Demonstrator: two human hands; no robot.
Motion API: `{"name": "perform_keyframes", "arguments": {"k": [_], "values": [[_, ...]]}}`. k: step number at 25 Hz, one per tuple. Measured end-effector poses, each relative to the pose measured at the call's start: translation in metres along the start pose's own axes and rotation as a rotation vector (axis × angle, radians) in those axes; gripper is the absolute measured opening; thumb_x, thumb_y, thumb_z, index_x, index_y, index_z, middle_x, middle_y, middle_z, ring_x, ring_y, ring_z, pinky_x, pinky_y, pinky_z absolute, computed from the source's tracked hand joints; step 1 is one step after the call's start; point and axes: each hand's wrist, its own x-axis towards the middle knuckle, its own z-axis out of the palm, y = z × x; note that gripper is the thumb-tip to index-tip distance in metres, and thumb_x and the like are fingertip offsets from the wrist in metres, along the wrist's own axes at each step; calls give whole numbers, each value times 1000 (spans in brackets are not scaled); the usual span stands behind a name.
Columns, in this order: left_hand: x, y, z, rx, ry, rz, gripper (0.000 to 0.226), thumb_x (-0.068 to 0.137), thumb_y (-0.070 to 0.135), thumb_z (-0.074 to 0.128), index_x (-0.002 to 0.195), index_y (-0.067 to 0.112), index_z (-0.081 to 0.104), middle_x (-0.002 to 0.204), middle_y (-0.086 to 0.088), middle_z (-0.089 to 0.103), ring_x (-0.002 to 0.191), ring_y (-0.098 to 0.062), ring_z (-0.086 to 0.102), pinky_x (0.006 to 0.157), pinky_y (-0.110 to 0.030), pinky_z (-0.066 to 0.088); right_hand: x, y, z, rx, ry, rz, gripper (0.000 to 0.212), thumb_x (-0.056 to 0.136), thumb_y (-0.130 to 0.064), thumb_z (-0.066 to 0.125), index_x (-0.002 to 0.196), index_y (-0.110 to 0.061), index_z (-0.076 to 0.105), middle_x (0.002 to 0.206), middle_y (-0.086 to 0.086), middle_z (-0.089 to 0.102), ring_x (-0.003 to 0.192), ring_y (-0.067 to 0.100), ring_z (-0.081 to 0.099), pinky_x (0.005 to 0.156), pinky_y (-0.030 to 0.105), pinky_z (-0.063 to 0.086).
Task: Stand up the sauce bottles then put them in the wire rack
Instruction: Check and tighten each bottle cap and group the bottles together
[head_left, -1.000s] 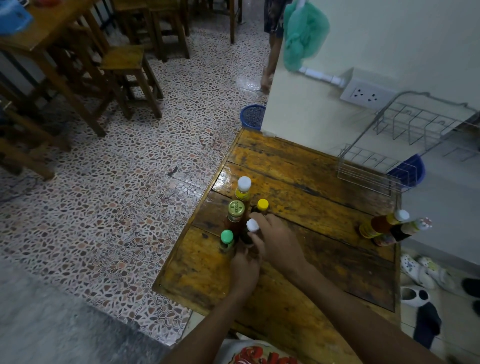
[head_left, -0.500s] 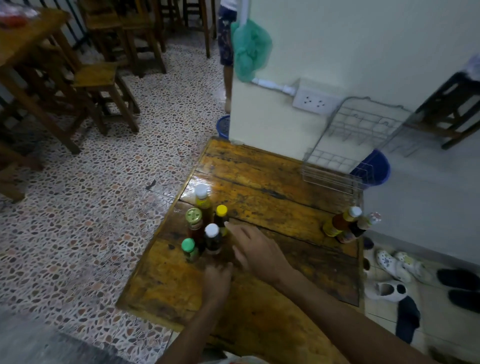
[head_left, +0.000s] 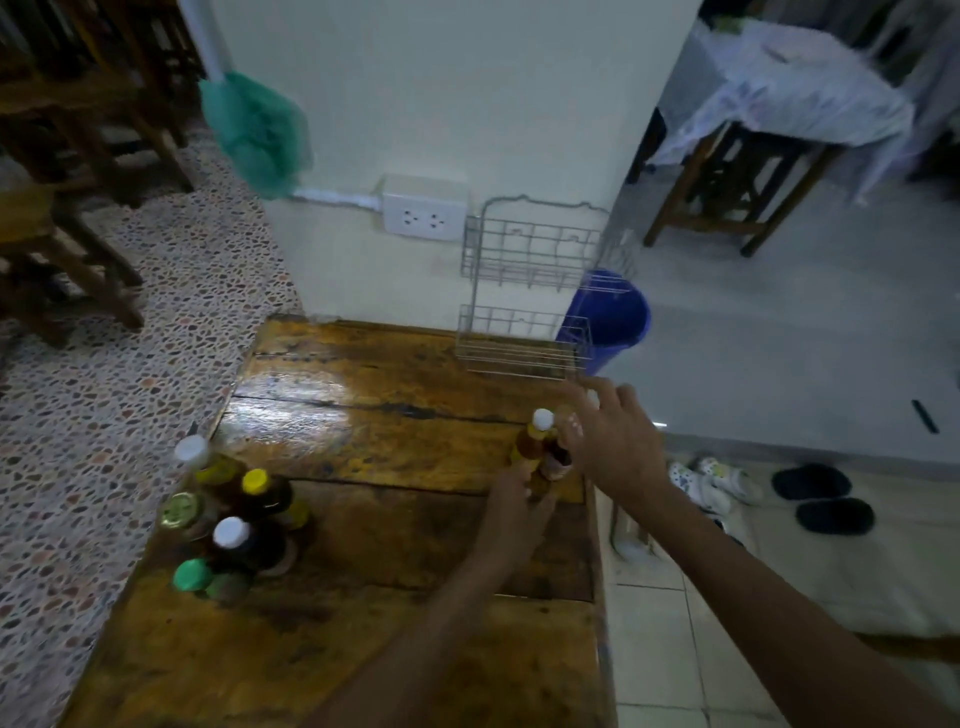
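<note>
Two sauce bottles lie side by side near the right edge of the wooden table (head_left: 363, 415): an orange bottle (head_left: 532, 439) with a white cap and a dark bottle (head_left: 557, 462). My right hand (head_left: 610, 441) hovers over the dark one with fingers spread. My left hand (head_left: 511, 499) reaches their bases; the blur hides whether it grips. Several bottles stand upright in a cluster (head_left: 234, 514) at the table's left edge. The two-tier wire rack (head_left: 524, 291) stands bare against the wall at the table's far right.
A blue bucket (head_left: 621, 317) sits on the floor behind the rack. On the wall are a white socket (head_left: 423, 215) and a green net bag (head_left: 257, 135). Shoes (head_left: 810, 499) lie right of the table; wooden chairs (head_left: 67, 234) stand left.
Both hands have left the upright cluster and moved right across the table to the two lying bottles. The view has swung right with them.
</note>
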Motion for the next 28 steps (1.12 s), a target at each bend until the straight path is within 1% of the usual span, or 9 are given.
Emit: {"name": "perform_keyframes", "arguments": {"k": [3,8,14,16,18,21,24,26,28], "values": [[10,18,33,-25,24,72,25,101,19,64,113,39,56,113,31,57,103,8,59,84,-12,51,-14,19,14,30,-209,-28,38,97,-35,50,130,-16,53,129,12,54,107,35,56,76,39,54],[5,10,48,4,11,-14,33,100,21,66,129,32,53,116,25,51,102,3,56,84,-15,48,-34,27,30,45,-336,-65,48,97,-40,13,129,-21,44,127,6,47,113,23,53,78,28,53],[-2,9,51,122,15,23,46,92,25,75,134,23,56,136,4,57,124,-15,55,106,-41,51,-60,25,16,151,-189,-153,28,106,-33,37,115,-16,57,106,4,60,91,20,60,66,29,51],[-12,6,40,233,84,24,52,85,35,80,131,23,59,131,5,59,121,-14,53,102,-43,49,-61,13,6,145,-130,-252,37,106,-31,27,110,-16,61,99,2,61,83,16,59,60,23,42],[-24,-4,24,140,96,98,46,84,33,82,124,20,64,121,4,66,111,-13,61,92,-41,53,-59,-1,-7,144,-56,-313,50,108,-28,13,102,-16,61,88,0,61,70,13,55,55,21,30],[-48,-18,-6,9,7,108,30,90,23,77,117,14,67,104,-1,74,95,-17,69,80,-43,58,-49,-24,-13,229,-42,-293,26,104,-29,31,90,-20,50,69,-6,51,52,10,42,43,22,32],[-68,-32,-26,135,93,-11,15,92,27,74,97,19,62,86,1,69,76,-18,64,60,-35,49,-48,-49,-2,195,-176,-257,18,102,-31,44,99,-17,54,77,-2,61,55,15,56,47,33,52],[-83,-44,-39,334,197,-87,19,93,31,71,89,22,55,82,1,66,73,-19,62,56,-32,42,-50,-72,3,188,-284,-240,18,82,-18,76,88,-9,62,75,8,63,48,21,58,39,29,46],[-98,-57,-52,480,239,-115,25,93,33,68,83,23,47,83,-1,64,76,-22,62,61,-37,45,-51,-93,14,84,-350,-230,20,75,-10,81,83,-4,64,75,14,63,54,25,61,44,27,38]]}}
